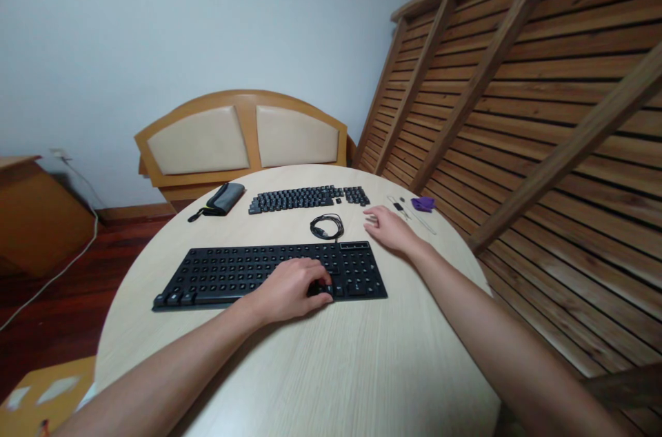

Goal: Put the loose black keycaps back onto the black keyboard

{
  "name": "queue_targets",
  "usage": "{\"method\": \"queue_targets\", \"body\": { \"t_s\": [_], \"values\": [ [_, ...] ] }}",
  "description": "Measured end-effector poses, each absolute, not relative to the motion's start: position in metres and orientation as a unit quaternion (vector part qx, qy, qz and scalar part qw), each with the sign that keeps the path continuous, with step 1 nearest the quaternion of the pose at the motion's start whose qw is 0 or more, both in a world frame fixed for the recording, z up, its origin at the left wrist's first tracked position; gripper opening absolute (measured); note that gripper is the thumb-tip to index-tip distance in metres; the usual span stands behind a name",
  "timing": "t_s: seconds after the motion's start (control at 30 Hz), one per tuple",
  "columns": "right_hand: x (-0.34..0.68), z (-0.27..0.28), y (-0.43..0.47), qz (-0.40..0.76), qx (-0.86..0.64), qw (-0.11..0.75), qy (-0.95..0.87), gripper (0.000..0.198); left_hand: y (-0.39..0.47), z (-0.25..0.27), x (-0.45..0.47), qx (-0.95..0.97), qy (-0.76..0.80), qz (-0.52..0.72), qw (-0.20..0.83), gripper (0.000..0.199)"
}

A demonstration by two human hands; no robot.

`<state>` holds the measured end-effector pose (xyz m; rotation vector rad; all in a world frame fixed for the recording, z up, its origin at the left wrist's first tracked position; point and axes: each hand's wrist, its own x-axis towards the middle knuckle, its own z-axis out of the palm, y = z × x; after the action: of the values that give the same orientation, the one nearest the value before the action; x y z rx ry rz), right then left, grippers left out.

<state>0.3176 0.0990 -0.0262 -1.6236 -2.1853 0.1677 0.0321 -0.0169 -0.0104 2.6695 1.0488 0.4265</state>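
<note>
A black keyboard (222,271) lies on the table before me, most of its key positions bare of keycaps. A few keycaps (174,298) sit in its lower left corner. My left hand (294,289) rests on its lower right part, thumb and curled fingers closed around a dark keycap (329,289) there. Beyond the keyboard, loose black keycaps (292,199) are laid out in rows. My right hand (389,227) is past the keyboard's upper right corner, fingers stretched out and apart, near those keycaps. No object shows in it.
A coiled black cable (327,225) lies behind the keyboard. The round table (331,368) also carries a grey pouch (223,199), a purple cloth (423,204) and small tools (399,207). A wooden slatted frame (517,113) leans along the right side.
</note>
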Motion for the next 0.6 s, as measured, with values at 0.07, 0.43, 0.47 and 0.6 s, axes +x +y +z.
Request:
{"method": "queue_targets", "body": {
  "t_s": [0.07, 0.43, 0.47, 0.6],
  "values": [
    [0.319, -0.032, 0.113, 0.042, -0.596, 0.192, -0.779, 0.045, -0.017, -0.01, 0.032, 0.913, 0.36, 0.146, 0.122, 0.016],
    [0.301, -0.038, 0.142, -0.008, -0.615, 0.141, -0.776, 0.055, -0.016, -0.01, 0.032, 0.913, 0.36, 0.148, 0.124, 0.015],
    [0.3, -0.038, 0.141, -0.01, -0.615, 0.138, -0.777, 0.052, -0.016, -0.01, 0.032, 0.913, 0.36, 0.148, 0.124, 0.015],
    [0.302, -0.038, 0.136, -0.018, -0.61, 0.132, -0.781, 0.051, -0.016, -0.009, 0.032, 0.914, 0.358, 0.146, 0.124, 0.016]
  ]
}}
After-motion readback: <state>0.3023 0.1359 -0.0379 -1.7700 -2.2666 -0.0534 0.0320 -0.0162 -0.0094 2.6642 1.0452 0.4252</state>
